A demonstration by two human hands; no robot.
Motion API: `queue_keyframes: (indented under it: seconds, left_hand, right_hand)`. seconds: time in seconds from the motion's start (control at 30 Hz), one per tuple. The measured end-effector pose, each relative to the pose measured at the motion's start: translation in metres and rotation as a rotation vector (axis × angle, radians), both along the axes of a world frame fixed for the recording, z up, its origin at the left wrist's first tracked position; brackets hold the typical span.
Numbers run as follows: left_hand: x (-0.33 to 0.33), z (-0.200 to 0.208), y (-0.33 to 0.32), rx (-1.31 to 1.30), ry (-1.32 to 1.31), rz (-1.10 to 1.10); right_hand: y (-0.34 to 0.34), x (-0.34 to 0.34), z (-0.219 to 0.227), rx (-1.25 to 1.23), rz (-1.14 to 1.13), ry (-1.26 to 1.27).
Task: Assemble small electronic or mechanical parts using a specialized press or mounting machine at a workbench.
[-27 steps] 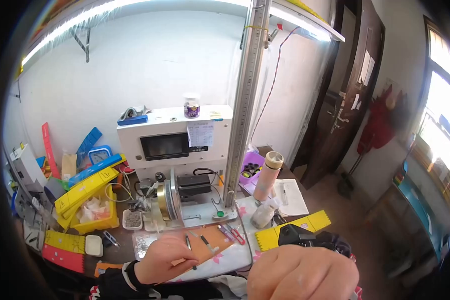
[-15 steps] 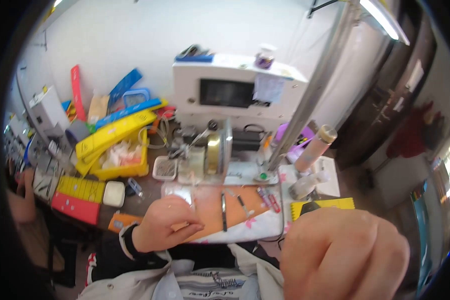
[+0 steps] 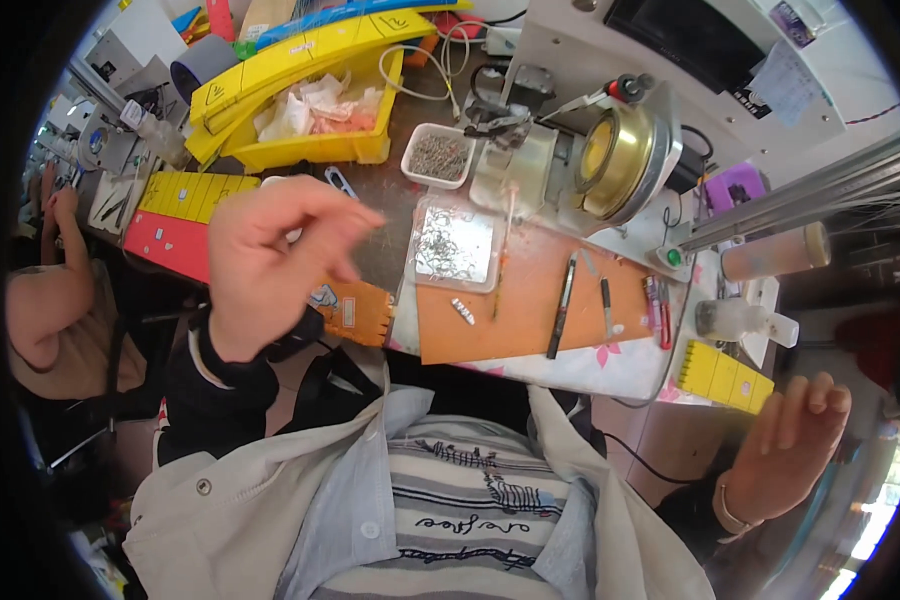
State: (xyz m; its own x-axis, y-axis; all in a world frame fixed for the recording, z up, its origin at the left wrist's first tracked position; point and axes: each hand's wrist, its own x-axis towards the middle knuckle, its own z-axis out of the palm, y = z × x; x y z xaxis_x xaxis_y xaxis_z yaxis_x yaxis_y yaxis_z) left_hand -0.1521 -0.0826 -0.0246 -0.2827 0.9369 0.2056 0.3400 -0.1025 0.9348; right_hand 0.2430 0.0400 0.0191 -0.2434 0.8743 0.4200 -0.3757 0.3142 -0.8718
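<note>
My left hand (image 3: 275, 265) is raised on the left, its fingers bent toward the thumb; the fingertips are smeared, and whether they hold anything does not show. Out to the right, my right hand (image 3: 792, 445) is open with loosely bent fingers and nothing visible in it. Closest to my left hand are a clear square tray (image 3: 457, 245) of small shiny metal pieces and a toothed orange strip (image 3: 355, 312). A yellow marked strip (image 3: 725, 375) lies near my right hand. On the orange mat (image 3: 520, 300) are a black pen (image 3: 562, 305), a slim dark tool (image 3: 607, 305) and a small whitish piece (image 3: 463, 311).
A white dish (image 3: 438, 157) of small grey parts stands behind the tray. Farther back is a machine with a gold-coloured wheel (image 3: 600, 160). A yellow bin (image 3: 315, 148), a pinkish bottle (image 3: 775, 252) and a clear bottle (image 3: 725, 320) stand around. Another person's arm (image 3: 55, 290) is at the left.
The view has tilted down and turned. My right hand has moved from close in front of the camera out to the right, with its fingers opened. My left hand appears farther left and higher.
</note>
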Motion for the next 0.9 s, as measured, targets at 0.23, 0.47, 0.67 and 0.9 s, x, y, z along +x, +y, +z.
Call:
queue_keyframes:
  seconds: [0.23, 0.47, 0.67, 0.9]
  left_hand:
    - [-0.01, -0.035, 0.02, 0.022, 0.387, 0.129]
    - [-0.051, -0.078, 0.02, -0.089, 0.086, 0.206]
    - [-0.07, -0.097, 0.022, 0.12, 0.501, 0.327]
    - [-0.148, -0.107, -0.015, -0.257, 0.406, 0.427]
  right_hand:
    - [-0.01, 0.074, -0.024, -0.045, -0.455, -0.018]
    - [-0.037, 0.139, 0.018, 0.123, -0.797, 0.023]
    - [-0.018, 0.18, -0.025, 0.052, -1.135, 0.039]
    - [0.006, 0.21, -0.107, -0.288, -1.231, -0.02]
